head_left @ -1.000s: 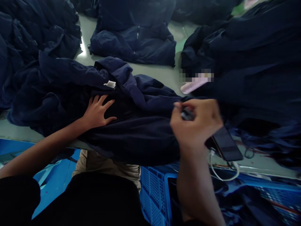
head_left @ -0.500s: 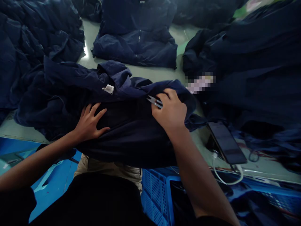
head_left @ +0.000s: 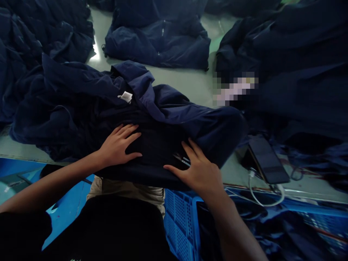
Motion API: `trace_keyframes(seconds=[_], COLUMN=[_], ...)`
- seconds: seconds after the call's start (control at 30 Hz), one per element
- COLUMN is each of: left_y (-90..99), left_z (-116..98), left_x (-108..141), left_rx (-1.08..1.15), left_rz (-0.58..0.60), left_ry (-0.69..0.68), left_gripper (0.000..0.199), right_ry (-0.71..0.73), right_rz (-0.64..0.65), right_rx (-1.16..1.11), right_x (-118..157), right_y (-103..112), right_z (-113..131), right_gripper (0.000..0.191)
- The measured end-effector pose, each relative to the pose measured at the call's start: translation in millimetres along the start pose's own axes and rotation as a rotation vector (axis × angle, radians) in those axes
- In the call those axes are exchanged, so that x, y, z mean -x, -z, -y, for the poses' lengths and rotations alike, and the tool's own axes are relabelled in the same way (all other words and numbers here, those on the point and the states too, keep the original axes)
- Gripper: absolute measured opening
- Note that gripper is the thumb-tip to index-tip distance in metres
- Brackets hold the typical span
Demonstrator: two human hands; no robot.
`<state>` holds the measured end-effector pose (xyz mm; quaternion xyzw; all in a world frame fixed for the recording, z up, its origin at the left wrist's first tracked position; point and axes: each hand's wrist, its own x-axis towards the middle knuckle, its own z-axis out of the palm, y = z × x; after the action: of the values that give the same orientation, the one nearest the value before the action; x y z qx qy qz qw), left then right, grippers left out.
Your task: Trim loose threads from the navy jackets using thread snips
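Observation:
A dark navy garment point(head_left: 163, 141) lies spread and rumpled across the table edge in front of me, with a small white label point(head_left: 126, 96) showing at its upper middle. My left hand point(head_left: 116, 146) rests flat on the cloth, fingers spread, holding nothing. Farther right, my right hand point(head_left: 202, 172) also presses on the garment, its thumb and fingers extended. Tucked in that hand are thread snips point(head_left: 186, 161), their blades pointing left over the dark fabric; the handle is hidden under the palm.
Navy garments are piled at the left point(head_left: 21, 47) and right point(head_left: 304, 83); a folded jacket point(head_left: 157, 40) lies beyond. A phone point(head_left: 268, 159) with a white cable point(head_left: 268, 205) sits on the table's right side. Below stands a blue plastic crate point(head_left: 181, 217) with dark cloth in it.
My right hand has moved nearer to me with the snips, its fingers now stretched out. My left hand has shifted slightly right. The garment's right part now lies turned farther right.

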<state>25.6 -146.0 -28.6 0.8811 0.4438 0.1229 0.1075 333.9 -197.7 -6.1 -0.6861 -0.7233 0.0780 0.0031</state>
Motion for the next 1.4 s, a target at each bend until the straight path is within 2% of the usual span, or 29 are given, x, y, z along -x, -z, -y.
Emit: trace_keyframes(seconds=[0.1, 0.23, 0.37, 0.53, 0.6, 0.7, 0.77, 0.8, 0.87, 0.93, 1.0, 1.1, 1.13, 1.23, 1.33, 1.4], left_y=[0.4, 3.3, 7.3, 9.5, 9.9, 16.3, 25.1, 30.0, 38.0, 39.6, 32.9, 12.2, 5.0, -8.7, -8.9, -6.1], left_z=[0, -1, -5, -10, -13, -17, -19, -20, -21, -20, -16, -6, -1, 10, 17, 19], left_x=[7, 18, 35, 64, 74, 75, 64, 55, 30, 1, -25, -51, -55, -56, -53, -53], left_rx=[-0.014, -0.017, -0.012, -0.029, -0.042, -0.05, -0.042, -0.033, -0.008, 0.008, 0.063, 0.083, 0.09, 0.113, 0.106, 0.119], left_rz=[0.024, 0.047, 0.074, 0.111, 0.111, 0.079, 0.03, 0.004, -0.055, -0.053, 0.0, 0.043, 0.04, 0.001, 0.018, 0.052], left_ry=[0.033, 0.027, 0.011, 0.019, 0.011, -0.005, -0.021, -0.038, -0.115, -0.192, -0.288, -0.338, -0.342, -0.261, -0.128, -0.079], left_gripper=[0.086, 0.092, 0.092, 0.09, 0.092, 0.084, 0.066, 0.055, 0.039, 0.033, 0.031, 0.03, 0.033, 0.063, 0.094, 0.105], right_ry=[-0.017, 0.007, 0.019, -0.034, -0.013, 0.054, 0.129, 0.189, 0.355, 0.45, 0.453, 0.331, 0.292, 0.205, 0.134, 0.065], right_rz=[0.022, -0.011, -0.041, -0.007, -0.051, -0.198, -0.248, -0.232, -0.15, -0.019, -0.012, -0.144, -0.183, -0.266, -0.368, -0.429], right_rx=[-0.011, -0.024, -0.011, 0.036, -0.014, -0.155, -0.232, -0.266, -0.342, -0.374, -0.384, -0.38, -0.378, -0.392, -0.442, -0.464], right_x=[11, 19, 32, 65, 76, 77, 66, 56, 33, 6, -20, -50, -57, -73, -88, -101], right_y=[-4, -8, -10, -18, -18, -8, 2, 7, 16, 22, 22, 16, 14, 9, 11, 11], right_z=[-9, -11, -4, 9, 11, 12, 14, 16, 22, 30, 38, 40, 37, 20, -5, -22], right_gripper=[0.104, 0.104, 0.1, 0.098, 0.09, 0.055, 0.034, 0.03, 0.032, 0.037, 0.039, 0.035, 0.034, 0.033, 0.032, 0.033])
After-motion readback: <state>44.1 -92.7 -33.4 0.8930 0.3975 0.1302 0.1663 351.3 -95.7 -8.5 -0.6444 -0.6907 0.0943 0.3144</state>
